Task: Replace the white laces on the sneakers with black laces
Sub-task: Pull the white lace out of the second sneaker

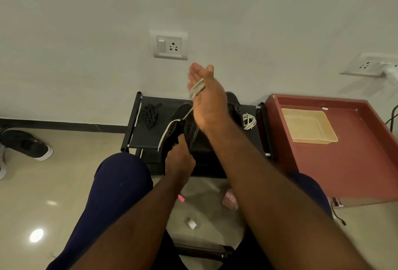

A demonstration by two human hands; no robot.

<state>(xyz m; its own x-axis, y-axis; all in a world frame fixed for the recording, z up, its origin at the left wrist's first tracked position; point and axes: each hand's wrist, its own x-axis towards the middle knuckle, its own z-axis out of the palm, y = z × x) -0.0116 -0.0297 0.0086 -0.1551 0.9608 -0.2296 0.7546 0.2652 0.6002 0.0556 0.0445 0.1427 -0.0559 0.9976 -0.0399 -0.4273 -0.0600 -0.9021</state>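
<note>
Dark blue trouser knees (pixel 120 175) nearest the camera, both bare forearms reaching forward between them

Floor between the legs: small white block (pixel 191 223), pink object (pixel 181 198), pale pink item (pixel 230 199), too blurred to identify

Left hand (pixel 179 157): fingers curled, gripping the near end of the black sneaker (pixel 189 134). Sneaker sits on a low black rack (pixel 137 138), roughly mid-top

Right hand (pixel 206 97): raised above the sneaker, fingers straight and together, not clenched. White lace (pixel 197 87) is wound in several turns round the fingers. One strand runs taut from the hand down to the sneaker, another hangs along the sneaker's left side. So the lace is part out, part attached to the shoe

Second sneaker (pixel 233 104): also black, on the rack behind the right wrist, mostly hidden

Black laces (pixel 149 115): bundled on the rack's left part, apart from both hands, untouched. Loose white lace bundle (pixel 249 121) on the rack's right edge, just beside the second sneaker

Right of the rack: red table (pixel 355 162) touching or nearly touching it, beige tray (pixel 308 125) lying on top

Far left floor: black shoe with white sole (pixel 28 144), well away from the rack

Back wall: white switch socket (pixel 170 45) above the rack, another socket (pixel 366 66) at far right
</note>
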